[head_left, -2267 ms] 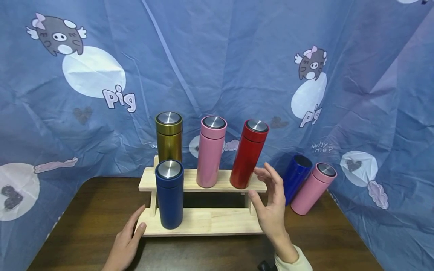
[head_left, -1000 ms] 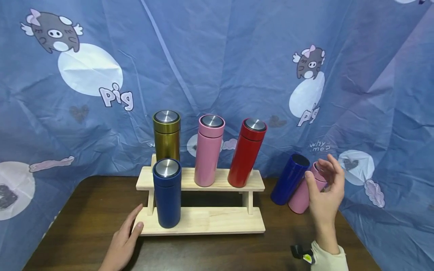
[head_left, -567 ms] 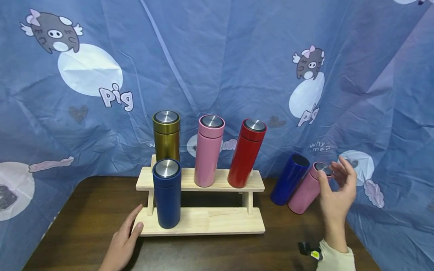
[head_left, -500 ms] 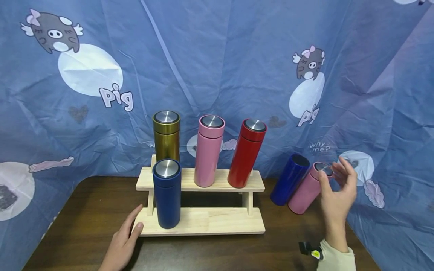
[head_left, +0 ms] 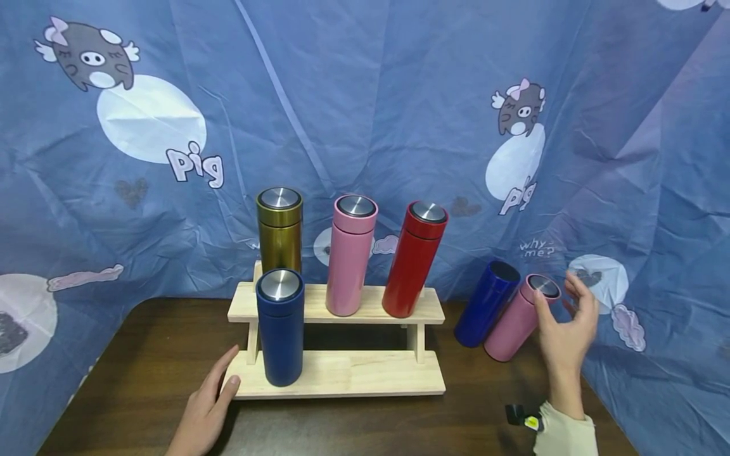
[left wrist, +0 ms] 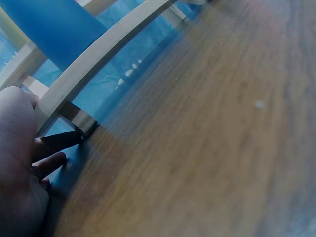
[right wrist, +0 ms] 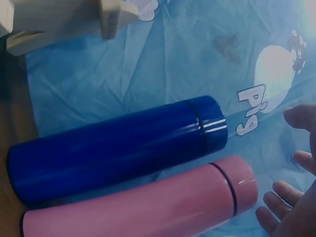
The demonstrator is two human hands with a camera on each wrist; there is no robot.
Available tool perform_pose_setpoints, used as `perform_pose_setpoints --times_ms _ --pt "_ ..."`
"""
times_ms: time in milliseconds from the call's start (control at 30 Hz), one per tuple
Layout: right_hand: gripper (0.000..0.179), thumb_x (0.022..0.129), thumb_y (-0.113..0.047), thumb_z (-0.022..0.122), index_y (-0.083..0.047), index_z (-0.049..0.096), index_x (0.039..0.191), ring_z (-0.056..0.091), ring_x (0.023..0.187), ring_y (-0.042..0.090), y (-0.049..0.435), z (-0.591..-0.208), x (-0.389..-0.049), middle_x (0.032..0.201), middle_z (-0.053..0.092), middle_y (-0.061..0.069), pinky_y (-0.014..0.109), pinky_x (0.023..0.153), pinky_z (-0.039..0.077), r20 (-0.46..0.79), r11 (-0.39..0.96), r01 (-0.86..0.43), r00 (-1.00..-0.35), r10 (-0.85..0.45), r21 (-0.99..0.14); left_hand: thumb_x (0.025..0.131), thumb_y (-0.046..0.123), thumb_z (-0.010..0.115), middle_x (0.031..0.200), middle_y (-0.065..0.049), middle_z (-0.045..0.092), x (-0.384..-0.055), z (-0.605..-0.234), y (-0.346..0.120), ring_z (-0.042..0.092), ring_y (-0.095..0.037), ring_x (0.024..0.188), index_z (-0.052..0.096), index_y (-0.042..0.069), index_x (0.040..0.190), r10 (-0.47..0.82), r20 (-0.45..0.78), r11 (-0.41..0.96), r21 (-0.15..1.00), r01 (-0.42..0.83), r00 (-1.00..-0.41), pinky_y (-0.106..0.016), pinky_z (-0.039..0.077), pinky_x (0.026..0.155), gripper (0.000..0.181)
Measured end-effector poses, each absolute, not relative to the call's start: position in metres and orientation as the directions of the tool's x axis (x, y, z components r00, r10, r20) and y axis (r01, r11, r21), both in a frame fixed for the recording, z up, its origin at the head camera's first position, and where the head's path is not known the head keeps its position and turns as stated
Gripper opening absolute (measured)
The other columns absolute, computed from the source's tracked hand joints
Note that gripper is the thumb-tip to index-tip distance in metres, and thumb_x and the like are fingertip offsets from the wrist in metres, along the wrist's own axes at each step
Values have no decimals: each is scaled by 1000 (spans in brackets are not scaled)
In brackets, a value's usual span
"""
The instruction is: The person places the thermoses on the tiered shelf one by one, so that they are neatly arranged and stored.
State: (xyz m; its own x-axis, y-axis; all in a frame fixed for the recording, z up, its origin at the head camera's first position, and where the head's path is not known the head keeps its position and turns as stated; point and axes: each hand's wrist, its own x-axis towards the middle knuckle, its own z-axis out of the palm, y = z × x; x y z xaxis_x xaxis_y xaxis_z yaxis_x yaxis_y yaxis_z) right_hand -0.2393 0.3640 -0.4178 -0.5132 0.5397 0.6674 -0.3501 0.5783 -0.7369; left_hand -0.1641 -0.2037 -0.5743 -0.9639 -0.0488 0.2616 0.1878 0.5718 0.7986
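Right hand (head_left: 570, 326) spread, holding nothing!

Just left of it stands a glossy pink cylindrical metal-looking flask (head_left: 511, 326): probably stiff, slippery, best gripped mid-body. Left hand (head_left: 205, 408), fingers loosely extended, rests ungripping against the pale wooden two-tier rack (head_left: 371, 373).

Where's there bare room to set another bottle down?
Free: the lower shelf right of the navy bottle, and the table in front, between left hand and right hand. Crowded: the upper shelf, with narrow gaps between gold bottle, pink bottle and red bottle; and far right, where shiny blue bottle and second pink bottle sit close together.
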Motion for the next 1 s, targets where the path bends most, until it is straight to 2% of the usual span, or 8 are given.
perform_pose_setpoints --times_ms 167,267,367,567,833,1000 --pt "60 89 -9 91 -7 71 146 58 127 9 366 -425 -244 128 60 -17 20 103 48 672 594 -340 -518 529 -729 120 28 51 167 -28 49 -164 -574 -204 49 -52 149 43 10 169 -48 251 564 806 181 -967 -76 44 110 53" --pt "60 88 -8 91 -7 72 145 57 127 10 367 -427 -247 130 62 -10 21 104 49 670 591 -340 -523 527 -731 120 30 50 167 -29 48 -164 -574 -205 48 -52 150 43 10 169 -48 240 563 808 172 -970 -76 43 111 54" --pt "59 88 -8 91 -6 73 144 56 125 10 369 -430 -249 129 62 -9 22 103 49 668 593 -336 -524 528 -732 120 30 50 167 -30 48 -164 -573 -204 48 -54 150 42 9 169 -49 231 562 811 164 -972 -77 42 112 54" --pt "56 89 -11 92 -6 74 142 51 128 0 373 -439 -253 128 53 -28 19 103 47 672 612 -314 -512 534 -726 120 32 50 167 -30 47 -164 -572 -204 48 -55 150 41 9 169 -48 219 561 813 155 -975 -78 41 113 55" --pt "52 88 -10 90 -3 75 138 48 127 -4 376 -447 -259 127 49 -29 18 102 47 656 602 -299 -517 550 -740 119 28 52 166 -26 52 -164 -575 -204 51 -49 148 44 12 169 -57 261 581 794 180 -964 -71 44 110 53" --pt "49 89 -8 90 0 75 135 49 122 -7 380 -455 -262 125 50 -31 18 96 48 644 599 -281 -521 561 -750 119 30 52 168 -25 50 -164 -576 -205 49 -50 150 44 13 169 -53 252 568 803 179 -966 -73 43 111 53"
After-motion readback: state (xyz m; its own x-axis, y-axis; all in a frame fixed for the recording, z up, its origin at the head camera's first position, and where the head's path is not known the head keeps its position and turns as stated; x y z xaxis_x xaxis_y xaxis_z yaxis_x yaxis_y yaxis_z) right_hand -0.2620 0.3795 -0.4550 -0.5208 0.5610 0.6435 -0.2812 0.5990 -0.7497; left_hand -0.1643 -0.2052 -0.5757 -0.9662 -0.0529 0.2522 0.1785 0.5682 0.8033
